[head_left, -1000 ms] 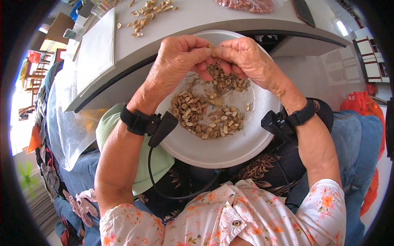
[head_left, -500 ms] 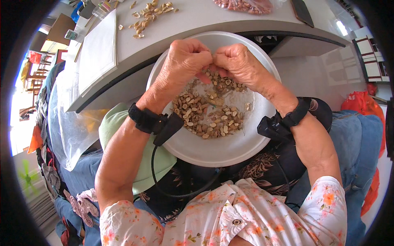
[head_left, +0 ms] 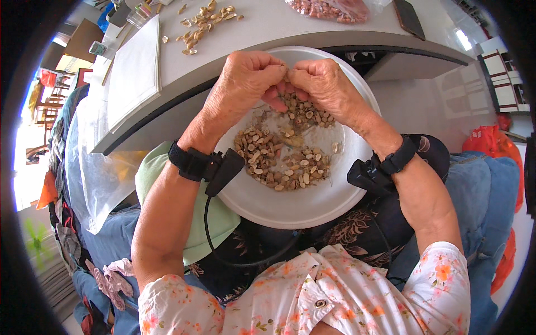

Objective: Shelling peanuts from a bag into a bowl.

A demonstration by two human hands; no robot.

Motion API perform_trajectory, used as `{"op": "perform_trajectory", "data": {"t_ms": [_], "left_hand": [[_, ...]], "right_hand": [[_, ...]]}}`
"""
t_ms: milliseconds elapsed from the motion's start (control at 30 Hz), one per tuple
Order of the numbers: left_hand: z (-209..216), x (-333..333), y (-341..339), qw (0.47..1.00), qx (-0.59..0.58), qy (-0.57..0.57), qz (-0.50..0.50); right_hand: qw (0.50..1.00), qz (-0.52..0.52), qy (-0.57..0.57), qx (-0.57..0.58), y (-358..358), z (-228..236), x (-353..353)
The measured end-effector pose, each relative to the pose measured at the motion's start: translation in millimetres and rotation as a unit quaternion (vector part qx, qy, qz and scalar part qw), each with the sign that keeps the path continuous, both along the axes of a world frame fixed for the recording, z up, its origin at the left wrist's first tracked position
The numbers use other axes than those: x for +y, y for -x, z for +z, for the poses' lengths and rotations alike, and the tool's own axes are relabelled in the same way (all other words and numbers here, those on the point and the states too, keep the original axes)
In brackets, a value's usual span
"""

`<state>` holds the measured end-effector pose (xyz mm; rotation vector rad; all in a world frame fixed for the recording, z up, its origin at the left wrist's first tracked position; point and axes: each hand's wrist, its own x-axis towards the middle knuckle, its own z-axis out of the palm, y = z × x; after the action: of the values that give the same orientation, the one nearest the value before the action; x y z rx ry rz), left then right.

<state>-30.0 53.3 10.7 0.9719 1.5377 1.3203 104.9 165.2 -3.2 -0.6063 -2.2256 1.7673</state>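
Over the far side of a large whitish basin (head_left: 290,215), my left hand (head_left: 248,81) and my right hand (head_left: 324,86) meet fingertip to fingertip. Both are closed in a pinch on what looks like a peanut (head_left: 287,72), a small tan piece mostly hidden by the fingers. Below them the basin holds peanut shells (head_left: 304,167), many of them pale, split halves, along with brown bits and dust. The basin rests on my lap. Each wrist wears a black strap with a dark device.
A grey table (head_left: 240,42) curves beyond the basin, carrying scattered shells (head_left: 204,25), a clear bag of reddish peanut kernels (head_left: 329,8), a dark phone (head_left: 409,19) and white paper sheets (head_left: 134,72). Green cloth (head_left: 167,184) lies left of the basin; a red bag (head_left: 486,139) is at right.
Both hands stay together over the basin with small finger movements. The left wrist has shifted slightly left, and a tan piece shows more between the fingertips.
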Motion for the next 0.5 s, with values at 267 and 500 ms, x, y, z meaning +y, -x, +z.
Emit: {"op": "perform_trajectory", "data": {"t_ms": [267,500], "left_hand": [[-10,-1,-3,1.000,0.027,-0.011,0.006],[-10,2,-13,0.997,0.055,0.009,0.050]], "right_hand": [[1.000,0.012,0.005,0.011,2,-14,-1],[0.999,-0.023,-0.007,0.025,3,-14,-10]]}}
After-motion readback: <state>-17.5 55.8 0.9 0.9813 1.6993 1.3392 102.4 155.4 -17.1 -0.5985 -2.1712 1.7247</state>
